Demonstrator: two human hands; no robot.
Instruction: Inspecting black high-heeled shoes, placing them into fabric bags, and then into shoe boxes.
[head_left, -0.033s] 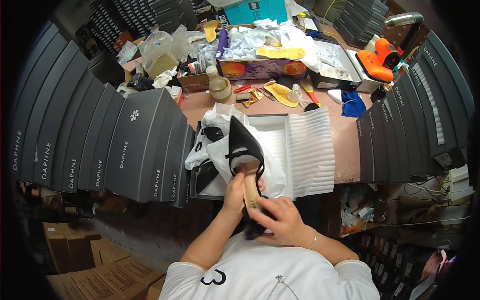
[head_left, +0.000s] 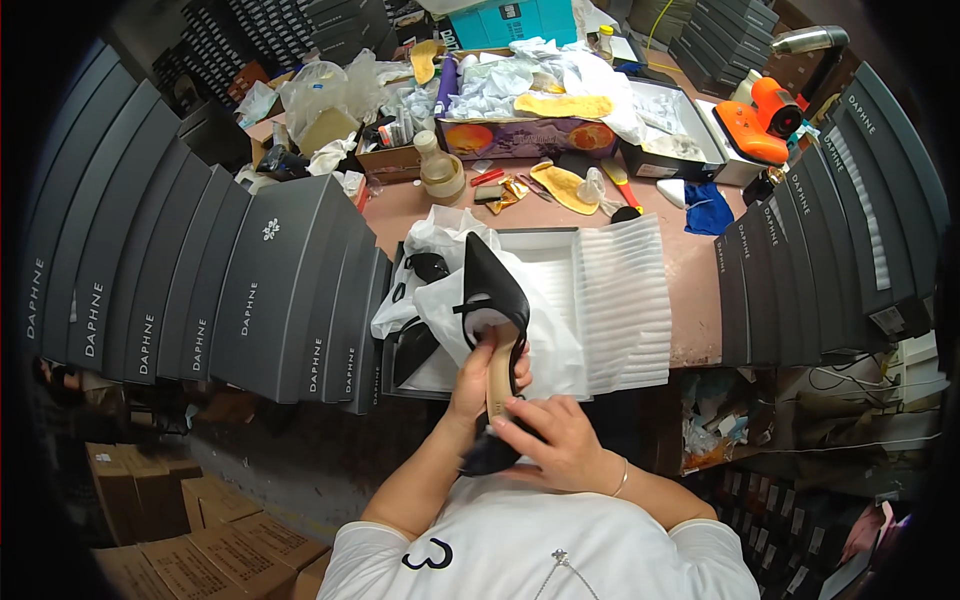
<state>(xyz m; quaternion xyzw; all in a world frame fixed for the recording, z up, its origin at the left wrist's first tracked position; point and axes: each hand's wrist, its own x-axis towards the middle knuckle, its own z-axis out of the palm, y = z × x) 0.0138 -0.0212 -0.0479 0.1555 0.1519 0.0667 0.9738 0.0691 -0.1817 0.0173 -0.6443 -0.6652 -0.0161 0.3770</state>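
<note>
Hands are gripping a black pointed high-heeled shoe with a tan sole (head_left: 492, 300) over the open white shoebox (head_left: 560, 262): left hand (head_left: 478, 380) is clasping its middle, right hand (head_left: 548, 438) is wrapping its heel.

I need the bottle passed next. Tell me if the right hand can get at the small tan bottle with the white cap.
Probably not right away: the right hand is pressing on the black pointed shoe, and the bottle stands beyond the open box.

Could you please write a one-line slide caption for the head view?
Both hands, left hand and right hand, hold a black pointed shoe over an open shoebox.
</note>
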